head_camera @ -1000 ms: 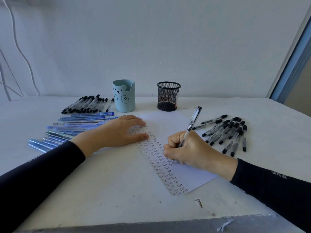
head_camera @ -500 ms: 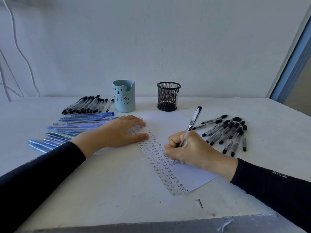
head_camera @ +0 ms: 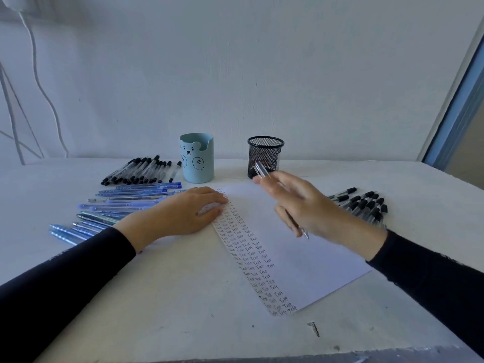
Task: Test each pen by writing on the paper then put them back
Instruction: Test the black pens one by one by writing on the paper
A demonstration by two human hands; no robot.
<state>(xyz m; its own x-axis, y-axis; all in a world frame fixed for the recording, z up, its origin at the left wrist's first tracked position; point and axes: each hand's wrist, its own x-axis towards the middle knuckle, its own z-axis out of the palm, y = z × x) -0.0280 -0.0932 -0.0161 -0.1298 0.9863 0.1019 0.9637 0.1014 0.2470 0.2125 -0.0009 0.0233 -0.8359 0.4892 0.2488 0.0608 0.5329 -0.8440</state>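
Currently held pen (head_camera: 261, 170): clear-barrelled and blurred, it lies slanted through the right hand (head_camera: 309, 205). Its rear end shows in front of the mesh cup (head_camera: 265, 153), and its tip pokes out below the hand, over the paper (head_camera: 301, 260).
Grip of the right hand: it hangs above the upper right part of the sheet, with the fingers loosely curled round the pen.
Grip of the left hand (head_camera: 188, 212): it holds nothing and lies palm down, fingers straight, fingertips pressing on the paper's upper left corner.
Paper: a white sheet lying askew on the surface (head_camera: 157, 297), with close rows of handwritten "Test" down its left edge and the rest blank.
Right pile of black-capped pens (head_camera: 366, 203): on the surface just right of the paper, partly behind the right wrist.
Blue pens (head_camera: 131, 197): fanned out left of the paper, partly behind the left hand.
Left row of black-capped pens (head_camera: 141, 170): at the back, beyond the blue pens, beside the bear cup (head_camera: 197, 163).
Cups: the pale blue bear cup and the black mesh cup both stand upright near the wall, apart from each other; I cannot tell what is inside them.
Sleeves: black on both arms.
Front of the surface: a small dark bit (head_camera: 314, 328) lies near the edge.
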